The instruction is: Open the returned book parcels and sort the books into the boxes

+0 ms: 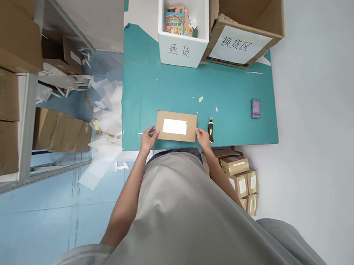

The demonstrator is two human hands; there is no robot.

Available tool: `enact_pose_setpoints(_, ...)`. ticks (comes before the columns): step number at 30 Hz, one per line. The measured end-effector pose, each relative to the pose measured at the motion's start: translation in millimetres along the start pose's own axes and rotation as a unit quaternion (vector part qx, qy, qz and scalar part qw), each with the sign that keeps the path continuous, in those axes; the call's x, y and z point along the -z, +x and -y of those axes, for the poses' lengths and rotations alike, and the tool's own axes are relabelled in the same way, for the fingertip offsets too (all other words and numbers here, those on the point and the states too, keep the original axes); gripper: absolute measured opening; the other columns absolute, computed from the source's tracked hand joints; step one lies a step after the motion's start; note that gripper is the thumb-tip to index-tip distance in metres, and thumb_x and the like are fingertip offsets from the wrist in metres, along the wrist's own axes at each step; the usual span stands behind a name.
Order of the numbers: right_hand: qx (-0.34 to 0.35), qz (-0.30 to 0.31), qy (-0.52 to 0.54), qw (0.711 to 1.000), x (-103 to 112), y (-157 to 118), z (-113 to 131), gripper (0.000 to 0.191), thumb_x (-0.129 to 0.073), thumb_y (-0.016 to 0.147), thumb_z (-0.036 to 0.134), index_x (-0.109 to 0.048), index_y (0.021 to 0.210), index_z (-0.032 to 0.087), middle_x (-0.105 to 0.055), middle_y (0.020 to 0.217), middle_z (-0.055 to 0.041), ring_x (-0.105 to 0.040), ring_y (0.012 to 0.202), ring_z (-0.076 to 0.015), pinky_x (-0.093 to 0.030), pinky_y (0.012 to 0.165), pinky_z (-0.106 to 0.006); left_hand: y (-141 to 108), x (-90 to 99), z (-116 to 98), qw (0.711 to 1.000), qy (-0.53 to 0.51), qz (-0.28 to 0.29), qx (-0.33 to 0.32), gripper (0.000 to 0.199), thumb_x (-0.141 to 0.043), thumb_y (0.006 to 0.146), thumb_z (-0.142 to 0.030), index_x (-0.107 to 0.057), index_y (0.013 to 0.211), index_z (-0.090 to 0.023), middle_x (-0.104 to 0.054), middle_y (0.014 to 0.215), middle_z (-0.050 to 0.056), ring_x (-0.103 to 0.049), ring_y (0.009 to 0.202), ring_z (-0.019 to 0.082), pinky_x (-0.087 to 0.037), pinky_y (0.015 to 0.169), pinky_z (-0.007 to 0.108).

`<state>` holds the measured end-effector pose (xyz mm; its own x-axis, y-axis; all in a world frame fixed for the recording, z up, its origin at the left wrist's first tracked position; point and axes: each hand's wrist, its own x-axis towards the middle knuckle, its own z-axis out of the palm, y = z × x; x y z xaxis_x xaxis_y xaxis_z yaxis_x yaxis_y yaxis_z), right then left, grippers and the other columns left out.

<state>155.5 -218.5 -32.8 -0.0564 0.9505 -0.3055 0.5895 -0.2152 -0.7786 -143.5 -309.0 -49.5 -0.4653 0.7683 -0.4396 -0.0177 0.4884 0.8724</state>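
Observation:
A flat brown cardboard box with a white label lies on the green table near its front edge. My left hand holds the box at its left end, fingers at the lower left corner. At the opposite end, my right hand grips the box's right edge. Just right of that hand lies a black and yellow utility knife, its tip pointing away from me.
At the table's back stand a white bin holding colourful booklets and an open carton. A phone-like item lies at the right. Shelving with cartons stands left; small boxes are stacked below the table's front edge.

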Motion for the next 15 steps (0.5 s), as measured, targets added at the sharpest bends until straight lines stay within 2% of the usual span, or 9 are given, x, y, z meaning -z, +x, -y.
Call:
enact_pose_setpoints(4,0.0,-0.011,-0.039,0.999,-3,-2,-2,0.067,-0.039,0.099,0.07,-0.079,0.109,0.018,-0.081,0.111,-0.0151,-0.072,0.1,-0.0321,-0.054,0.093,-0.04,-14,0.5,-15,1.0,0.004,0.014,-0.02,0.05,-0.076,0.085,-0.045,-0.075,0.123,-0.014,-0.075,0.132,0.017,-0.074,0.117,0.032,-0.059,0.106,0.048)
enact_pose_setpoints(9,-0.02,-0.045,-0.066,0.997,16,3,-17,0.069,-0.032,0.1,0.07,-0.074,0.091,0.016,-0.076,0.087,-0.0125,-0.065,0.087,-0.0282,-0.053,0.082,-0.036,-52,-9.1,-60,0.994,0.021,0.085,-0.065,0.062,-0.075,0.087,-0.054,-0.071,0.134,-0.014,-0.072,0.139,0.018,-0.072,0.122,0.033,-0.059,0.106,0.049)
enact_pose_setpoints(12,-0.056,-0.047,-0.066,0.995,38,7,-30,0.069,-0.035,0.098,0.073,-0.073,0.088,0.016,-0.071,0.077,-0.0095,-0.063,0.082,-0.0267,-0.051,0.076,-0.034,-81,-22.4,-95,0.975,0.046,0.183,-0.115,0.061,-0.07,0.093,-0.055,-0.069,0.141,-0.017,-0.067,0.148,0.015,-0.069,0.129,0.032,-0.056,0.112,0.048)
enact_pose_setpoints(15,-0.064,-0.038,-0.075,0.994,55,9,-39,0.069,-0.037,0.096,0.074,-0.072,0.085,0.016,-0.066,0.069,-0.007,-0.061,0.077,-0.0254,-0.05,0.07,-0.033,-105,-36.3,-124,0.937,0.098,0.288,-0.171,0.057,-0.063,0.1,-0.052,-0.063,0.15,-0.023,-0.056,0.161,0.01,-0.055,0.148,0.031,-0.045,0.124,0.046)
